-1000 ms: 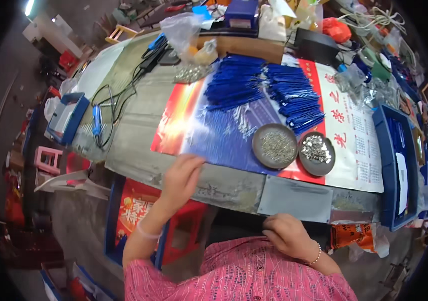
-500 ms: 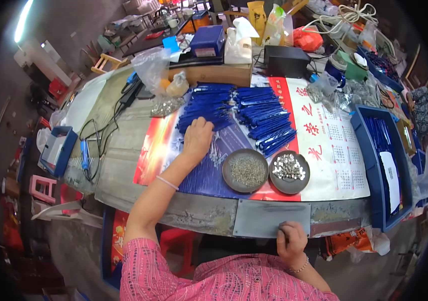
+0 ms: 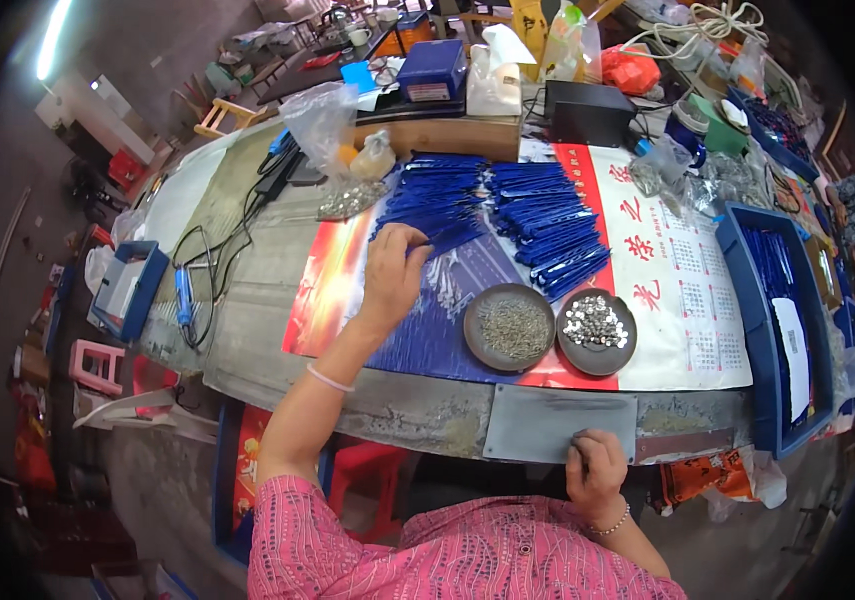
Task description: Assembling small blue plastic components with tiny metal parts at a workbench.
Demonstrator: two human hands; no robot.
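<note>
My left hand [image 3: 393, 272] reaches over the table, its fingers bent and thumb drawn in at the near left edge of a pile of slim blue strips [image 3: 432, 205]. Whether a strip is between the fingertips is too small to tell. A second fanned pile of blue strips [image 3: 552, 225] lies to the right. Closer in stand a dark round dish of small silvery pieces [image 3: 513, 330] and a dish of shiny flat discs [image 3: 595, 325]. My right hand [image 3: 597, 468] is curled at the front edge of a grey plate [image 3: 547, 420]; its darkened fingertips hide whatever they hold.
A long blue tray [image 3: 812, 400] with more blue strips stands at the right. Printed calendar sheets [image 3: 682, 340] cover the table middle. A blue tool with a cable [image 3: 184, 297] and a small blue bin [image 3: 137, 300] sit left; bags and boxes, including a black box [image 3: 587, 112], line the back.
My left hand has drawn back slightly to the left, away from the middle of the strip pile. My right hand stays at the plate. The whole view has shifted a little.
</note>
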